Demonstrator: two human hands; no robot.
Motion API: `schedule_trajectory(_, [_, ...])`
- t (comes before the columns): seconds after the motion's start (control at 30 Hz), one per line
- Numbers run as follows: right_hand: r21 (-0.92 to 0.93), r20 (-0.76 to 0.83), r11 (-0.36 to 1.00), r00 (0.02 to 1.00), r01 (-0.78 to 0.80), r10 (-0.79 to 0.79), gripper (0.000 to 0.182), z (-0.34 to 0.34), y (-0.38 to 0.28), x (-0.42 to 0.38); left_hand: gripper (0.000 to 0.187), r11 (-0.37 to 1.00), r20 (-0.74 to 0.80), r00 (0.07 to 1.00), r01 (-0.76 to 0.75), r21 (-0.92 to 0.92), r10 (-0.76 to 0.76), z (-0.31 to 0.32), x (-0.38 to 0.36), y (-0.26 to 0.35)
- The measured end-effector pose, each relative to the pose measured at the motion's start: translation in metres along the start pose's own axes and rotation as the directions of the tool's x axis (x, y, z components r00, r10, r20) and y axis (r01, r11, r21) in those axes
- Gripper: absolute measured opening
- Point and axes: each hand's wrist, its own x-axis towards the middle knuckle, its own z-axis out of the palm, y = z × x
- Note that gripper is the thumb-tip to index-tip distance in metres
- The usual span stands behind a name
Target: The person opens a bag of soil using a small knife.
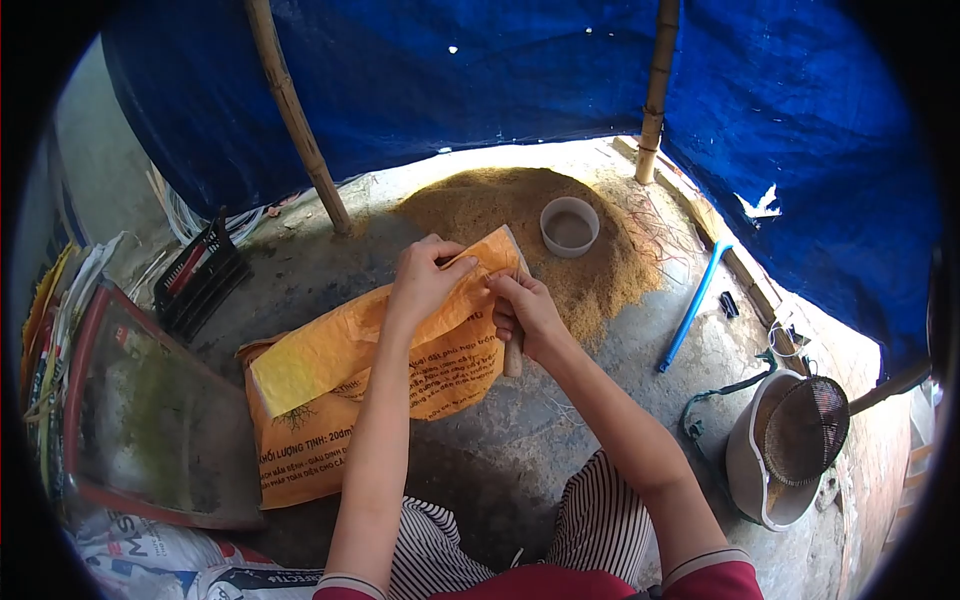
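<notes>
An orange printed sack (pixel 330 455) lies in front of me, its yellow-lined edge (pixel 300 380) folded over along the top. My left hand (pixel 425 280) grips the fold near its upper end, thumb and fingers closed on the material. My right hand (pixel 527 312) pinches the sack's edge just to the right of it. A tan, rounded wooden handle (pixel 513 357) sticks out below the right hand's curled fingers; its other end is hidden. Beyond the hands, a white plastic tub (pixel 570 228) sits on a heap of brown grainy material (pixel 470 205).
A blue pipe (pixel 693 308) lies on the concrete at right. Nearby stands a whitish bucket (pixel 745 465) with a mesh strainer (pixel 805 430) on it. At left are a red-framed panel (pixel 160 400), a black crate (pixel 205 280) and stacked sacks (pixel 140 540). Bamboo poles (pixel 298 120) stand before a blue tarp (pixel 480 80).
</notes>
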Motion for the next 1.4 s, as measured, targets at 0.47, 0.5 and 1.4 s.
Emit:
schedule_trajectory(0.47, [0.001, -0.035, 0.999, 0.998, 0.053, -0.053, 0.022, 0.002, 0.007, 0.008, 0.027, 0.999, 0.034, 0.999, 0.039, 0.026, -0.04, -0.001, 0.001, 0.003])
schedule_trajectory(0.5, [0.04, -0.029, 0.998, 0.999, 0.038, -0.037, 0.02, 0.002, 0.006, 0.005, 0.027, 0.999, 0.033, 0.999, 0.04, 0.026, -0.041, 0.0, 0.001, 0.002])
schedule_trajectory(1.4, [0.578, 0.247, 0.754, 0.948, -0.312, 0.202, 0.017, -0.016, -0.005, 0.007, 0.021, 0.893, 0.025, 0.911, -0.408, 0.19, 0.411, 0.008, -0.009, 0.02])
